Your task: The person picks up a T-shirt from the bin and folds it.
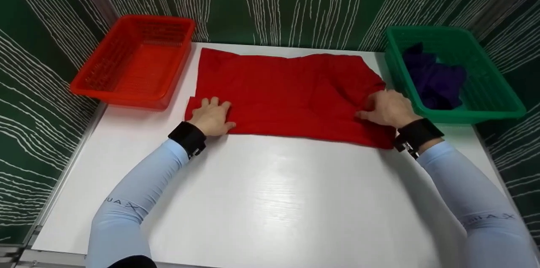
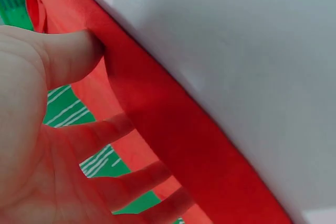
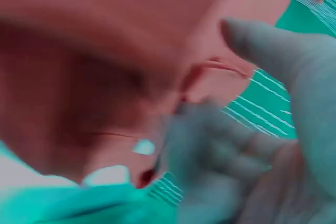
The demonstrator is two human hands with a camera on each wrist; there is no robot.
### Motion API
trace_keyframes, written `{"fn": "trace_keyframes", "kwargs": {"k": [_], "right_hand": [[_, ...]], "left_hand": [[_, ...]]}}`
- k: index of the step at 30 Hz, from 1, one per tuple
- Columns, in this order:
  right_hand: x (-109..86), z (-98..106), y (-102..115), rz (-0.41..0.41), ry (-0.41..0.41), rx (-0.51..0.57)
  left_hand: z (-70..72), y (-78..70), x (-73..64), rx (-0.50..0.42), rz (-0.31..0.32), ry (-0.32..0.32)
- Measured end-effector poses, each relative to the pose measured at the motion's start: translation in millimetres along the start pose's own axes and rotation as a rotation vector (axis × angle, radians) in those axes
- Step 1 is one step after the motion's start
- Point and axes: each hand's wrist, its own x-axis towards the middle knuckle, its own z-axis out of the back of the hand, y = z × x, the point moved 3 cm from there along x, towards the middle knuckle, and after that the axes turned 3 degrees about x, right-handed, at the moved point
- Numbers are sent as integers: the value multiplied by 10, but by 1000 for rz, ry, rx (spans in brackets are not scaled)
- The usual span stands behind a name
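Note:
A red cloth [image 1: 278,90], folded into a wide rectangle, lies on the white table with its lower edge nearly straight. My left hand [image 1: 211,118] rests on its lower left corner with fingers spread. The left wrist view shows that thumb [image 2: 76,56] at a folded strip along the hem. At the right edge of the cloth is my right hand [image 1: 390,108], thumb stretched over the fabric. In the right wrist view this thumb [image 3: 262,45] stands well apart from the other fingers, which are bent and blurred beside the cloth. Creases run through the fabric near this hand.
A red plastic basket [image 1: 162,102] stands at the back left. On the right, close to my right hand, a green basket [image 1: 489,61] holds a crumpled purple cloth [image 1: 436,76]. Green panels with white streaks [image 1: 287,6] enclose the white table [image 1: 274,200] behind and at both sides.

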Motion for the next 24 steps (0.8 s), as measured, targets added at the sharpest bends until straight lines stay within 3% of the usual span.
{"fn": "trace_keyframes", "kwargs": {"k": [2, 5, 9, 11, 16, 20, 24], "right_hand": [[37, -63, 32, 89, -1, 61], [131, -132, 123, 172, 73, 153], [228, -149, 186, 136, 134, 112], [259, -133, 170, 131, 104, 112], [227, -63, 85, 168, -62, 165], [33, 54, 39, 57, -72, 100], [-252, 96, -79, -104, 94, 82]], "left_hand": [[2, 8, -7, 6, 8, 4], [6, 19, -17, 14, 18, 2], [6, 13, -33, 7, 20, -7], [5, -1, -38, -1, 20, -10], [2, -21, -34, -9, 22, -9], [-3, -25, -40, -5, 23, -5], [-11, -36, -46, -4, 17, -4]]}}
